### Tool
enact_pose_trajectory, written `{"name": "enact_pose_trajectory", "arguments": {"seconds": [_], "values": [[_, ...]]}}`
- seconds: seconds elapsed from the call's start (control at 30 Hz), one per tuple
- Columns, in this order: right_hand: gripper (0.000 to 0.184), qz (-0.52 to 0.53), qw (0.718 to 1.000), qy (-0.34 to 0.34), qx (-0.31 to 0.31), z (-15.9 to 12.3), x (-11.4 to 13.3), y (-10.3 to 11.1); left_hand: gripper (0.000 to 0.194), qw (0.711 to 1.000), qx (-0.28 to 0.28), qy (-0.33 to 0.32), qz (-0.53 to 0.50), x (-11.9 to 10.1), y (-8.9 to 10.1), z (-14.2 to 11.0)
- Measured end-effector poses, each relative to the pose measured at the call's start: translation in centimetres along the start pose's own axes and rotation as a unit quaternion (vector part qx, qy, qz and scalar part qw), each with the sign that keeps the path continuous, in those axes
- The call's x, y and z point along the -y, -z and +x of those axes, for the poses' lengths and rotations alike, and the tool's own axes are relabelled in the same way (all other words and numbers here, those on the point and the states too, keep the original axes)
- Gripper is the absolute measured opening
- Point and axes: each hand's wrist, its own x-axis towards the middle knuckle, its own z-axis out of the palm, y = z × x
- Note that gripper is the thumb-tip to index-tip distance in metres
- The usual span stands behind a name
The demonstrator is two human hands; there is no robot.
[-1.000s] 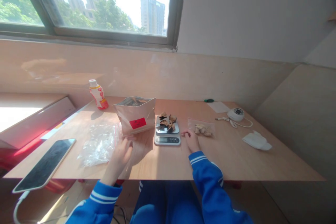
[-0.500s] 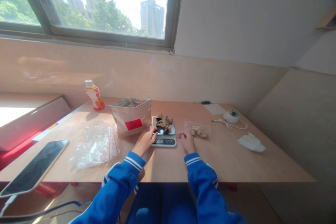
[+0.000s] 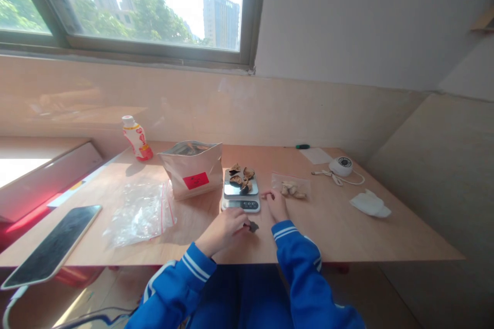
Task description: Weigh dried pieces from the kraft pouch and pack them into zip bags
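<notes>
My left hand [image 3: 231, 225] is closed in a pinch on a small dark dried piece [image 3: 253, 226], held low in front of the scale. A white kitchen scale [image 3: 229, 189] with a shiny plate carries several curled brown dried pieces [image 3: 247, 185]. Its display is partly covered by my left hand. My right hand [image 3: 276, 205] rests on the table just right of the scale, fingers loosely bent, the foremost reaching towards it, with nothing visible in them. Beside that hand lies a clear zip bag [image 3: 278, 180] with pale dried pieces [image 3: 294, 191]. An opened kraft pouch [image 3: 175, 177] with a red label stands left of the scale.
Clear plastic bags [image 3: 139, 216] and a phone [image 3: 52, 244] lie on the left. A drink bottle [image 3: 137, 139] stands at the back left. On the right are a white round device with a cable [image 3: 340, 166], a crumpled tissue [image 3: 370, 204], paper [image 3: 316, 156] and a green-handled tool [image 3: 303, 146].
My left hand has moved from the scale's plate towards me and holds a dark dried piece in front of the scale. My right hand has barely moved.
</notes>
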Motion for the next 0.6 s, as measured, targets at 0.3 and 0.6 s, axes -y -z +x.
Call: {"name": "enact_pose_trajectory", "arguments": {"seconds": [0.3, 0.6], "values": [[0.026, 0.007, 1.0, 0.004, 0.009, 0.0, -0.2, 0.1, 0.021, 0.998, 0.018, -0.037, 0.039, 0.1, -0.5, -1.0], [0.025, 0.011, 1.0, 0.004, 0.004, 0.1, -0.3, 0.0, 0.026, 0.953, -0.226, 0.191, 0.068, 2.9, 5.4, -4.7]]}}
